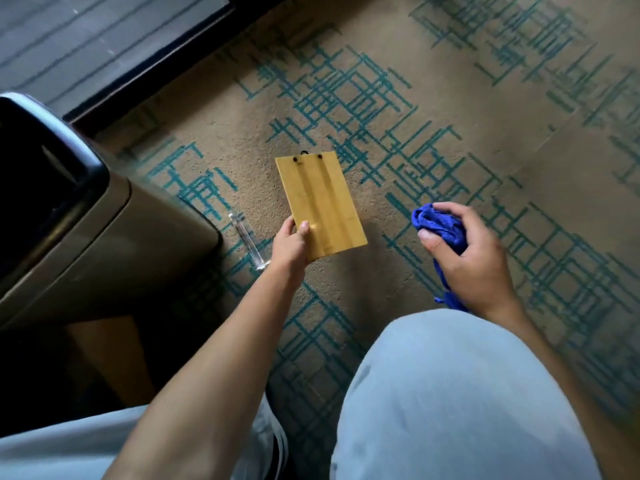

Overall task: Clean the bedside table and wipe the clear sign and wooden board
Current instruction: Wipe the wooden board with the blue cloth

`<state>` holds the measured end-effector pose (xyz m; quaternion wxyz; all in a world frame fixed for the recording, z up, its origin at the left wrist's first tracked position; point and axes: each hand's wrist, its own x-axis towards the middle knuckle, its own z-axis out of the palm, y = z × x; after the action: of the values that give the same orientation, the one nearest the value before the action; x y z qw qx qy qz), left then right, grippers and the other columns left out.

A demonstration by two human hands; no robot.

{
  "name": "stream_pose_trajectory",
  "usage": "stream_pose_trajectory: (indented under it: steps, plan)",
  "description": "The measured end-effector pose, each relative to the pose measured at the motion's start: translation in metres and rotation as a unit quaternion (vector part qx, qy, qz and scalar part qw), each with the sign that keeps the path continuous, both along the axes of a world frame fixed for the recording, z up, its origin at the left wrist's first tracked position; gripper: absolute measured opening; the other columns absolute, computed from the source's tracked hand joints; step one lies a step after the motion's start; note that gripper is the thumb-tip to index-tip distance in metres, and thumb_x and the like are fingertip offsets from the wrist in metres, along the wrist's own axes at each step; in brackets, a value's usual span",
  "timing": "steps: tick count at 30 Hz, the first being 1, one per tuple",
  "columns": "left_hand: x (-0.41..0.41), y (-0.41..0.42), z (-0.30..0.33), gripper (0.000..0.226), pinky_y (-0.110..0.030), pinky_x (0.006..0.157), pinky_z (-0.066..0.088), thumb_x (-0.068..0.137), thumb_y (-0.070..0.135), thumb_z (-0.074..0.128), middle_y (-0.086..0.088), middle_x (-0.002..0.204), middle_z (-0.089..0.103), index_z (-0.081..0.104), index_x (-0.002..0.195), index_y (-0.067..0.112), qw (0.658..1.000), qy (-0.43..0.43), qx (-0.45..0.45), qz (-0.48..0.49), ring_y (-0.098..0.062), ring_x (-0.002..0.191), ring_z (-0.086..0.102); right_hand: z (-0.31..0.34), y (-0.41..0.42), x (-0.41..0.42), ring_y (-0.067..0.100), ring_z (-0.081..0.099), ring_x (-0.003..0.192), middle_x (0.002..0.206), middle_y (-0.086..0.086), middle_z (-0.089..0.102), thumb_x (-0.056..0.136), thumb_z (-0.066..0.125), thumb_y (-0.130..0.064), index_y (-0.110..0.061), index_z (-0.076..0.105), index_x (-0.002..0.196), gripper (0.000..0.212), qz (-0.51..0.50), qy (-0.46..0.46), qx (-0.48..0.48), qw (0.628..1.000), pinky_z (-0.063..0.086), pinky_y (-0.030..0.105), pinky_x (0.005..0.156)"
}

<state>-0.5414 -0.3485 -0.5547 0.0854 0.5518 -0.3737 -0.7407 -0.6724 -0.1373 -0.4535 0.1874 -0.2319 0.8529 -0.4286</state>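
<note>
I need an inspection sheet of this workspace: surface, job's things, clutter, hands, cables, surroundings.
Surface: patterned carpet, beige with teal lines.
Job's things: wooden board held above the carpet; clear sign lying on the carpet beside the bin; blue cloth.
Clutter: nothing seen.
Hands: left hand grips the board's lower corner; right hand holds the cloth bunched.
Cables: nothing seen.
Surroundings: bin at left, dark baseboard.

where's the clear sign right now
In the head view the clear sign lies on the carpet, left of the wooden board held by the left hand, beside the tan bin.
</note>
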Motion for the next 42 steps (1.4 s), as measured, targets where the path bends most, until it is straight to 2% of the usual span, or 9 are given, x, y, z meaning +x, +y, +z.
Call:
stream_pose_trajectory:
  steps: [3, 7, 11, 16, 20, 25, 29, 33, 42]
  plan:
    - [-0.001, -0.004, -0.014, 0.041, -0.048, 0.087, 0.057, 0.109, 0.020, 0.043, -0.006, 0.140, 0.058, 0.043, 0.149, 0.019, 0.998, 0.028, 0.048, 0.020, -0.023, 0.109, 0.063, -0.008, 0.006, 0.005, 0.006, 0.065, 0.105, 0.112, -0.014, 0.070, 0.083, 0.070, -0.041, -0.037, 0.062, 0.118, 0.036, 0.000, -0.021, 0.013, 1.000, 0.047, 0.023, 0.095]
    - [-0.004, -0.010, -0.028, 0.034, -0.056, 0.104, 0.048, 0.109, 0.018, 0.040, -0.003, 0.125, 0.061, 0.049, 0.142, 0.021, 0.991, 0.051, 0.104, 0.067, -0.024, 0.105, 0.062, -0.017, 0.013, 0.010, 0.005, 0.066, 0.104, 0.110, -0.015, 0.071, 0.084, 0.073, -0.036, -0.033, 0.064, 0.118, 0.035, 0.001, -0.036, 0.036, 0.999, 0.051, 0.029, 0.097]
    - [-0.006, -0.010, -0.038, 0.031, -0.054, 0.104, 0.048, 0.109, 0.018, 0.040, 0.000, 0.114, 0.062, 0.050, 0.138, 0.026, 0.988, 0.051, 0.129, 0.073, -0.022, 0.100, 0.062, -0.020, 0.014, 0.011, 0.006, 0.067, 0.103, 0.110, -0.014, 0.072, 0.082, 0.071, -0.042, -0.033, 0.063, 0.120, 0.040, 0.005, -0.040, 0.059, 0.997, 0.052, 0.037, 0.099]
    - [0.000, -0.010, -0.051, 0.036, -0.051, 0.089, 0.054, 0.109, 0.018, 0.042, -0.006, 0.134, 0.058, 0.049, 0.143, 0.022, 0.994, 0.016, 0.105, 0.035, -0.027, 0.111, 0.061, -0.017, 0.013, 0.014, 0.005, 0.066, 0.103, 0.110, -0.016, 0.071, 0.081, 0.070, -0.044, -0.033, 0.064, 0.119, 0.040, 0.004, -0.039, 0.065, 0.997, 0.052, 0.038, 0.098]
    - [0.007, -0.009, -0.052, 0.045, -0.048, 0.068, 0.062, 0.106, 0.014, 0.048, -0.015, 0.140, 0.054, 0.039, 0.150, 0.015, 0.996, -0.048, 0.026, -0.067, -0.030, 0.100, 0.066, -0.016, 0.014, 0.016, 0.006, 0.067, 0.102, 0.109, -0.017, 0.072, 0.082, 0.070, -0.044, -0.036, 0.063, 0.118, 0.037, 0.008, -0.055, 0.067, 0.996, 0.053, 0.040, 0.097]
    - [0.009, -0.003, -0.054, 0.075, -0.046, 0.059, 0.064, 0.096, 0.013, 0.066, -0.015, 0.136, 0.057, 0.026, 0.157, 0.032, 0.963, -0.151, -0.153, -0.161, -0.031, 0.090, 0.071, -0.016, 0.014, 0.021, 0.005, 0.066, 0.105, 0.112, -0.016, 0.071, 0.085, 0.073, -0.039, -0.036, 0.063, 0.119, 0.035, 0.016, -0.063, 0.067, 0.996, 0.052, 0.040, 0.099]
    - [0.011, 0.003, -0.058, 0.087, -0.043, 0.080, 0.062, 0.095, 0.026, 0.068, -0.012, 0.120, 0.068, 0.012, 0.161, 0.034, 0.909, -0.230, -0.263, -0.228, -0.026, 0.089, 0.070, -0.016, 0.013, 0.024, 0.004, 0.067, 0.104, 0.110, -0.017, 0.071, 0.085, 0.072, -0.041, -0.036, 0.063, 0.119, 0.036, 0.020, -0.077, 0.066, 0.995, 0.053, 0.039, 0.099]
    - [0.013, -0.002, -0.060, 0.085, -0.030, 0.068, 0.049, 0.096, 0.034, 0.066, -0.011, 0.125, 0.067, 0.011, 0.161, 0.035, 0.884, -0.252, -0.288, -0.269, -0.018, 0.086, 0.061, -0.013, 0.012, 0.024, 0.004, 0.067, 0.102, 0.109, -0.016, 0.072, 0.088, 0.075, -0.032, -0.034, 0.063, 0.119, 0.033, 0.035, -0.073, 0.076, 0.994, 0.053, 0.036, 0.097]
    - [0.017, -0.004, -0.065, 0.085, -0.035, 0.067, 0.056, 0.093, 0.048, 0.065, -0.012, 0.115, 0.068, 0.012, 0.159, 0.040, 0.851, -0.294, -0.309, -0.306, -0.022, 0.084, 0.064, -0.013, 0.011, 0.019, 0.000, 0.067, 0.106, 0.113, -0.016, 0.072, 0.084, 0.079, -0.030, -0.033, 0.062, 0.122, 0.041, 0.062, -0.066, 0.090, 0.992, 0.052, 0.031, 0.099]
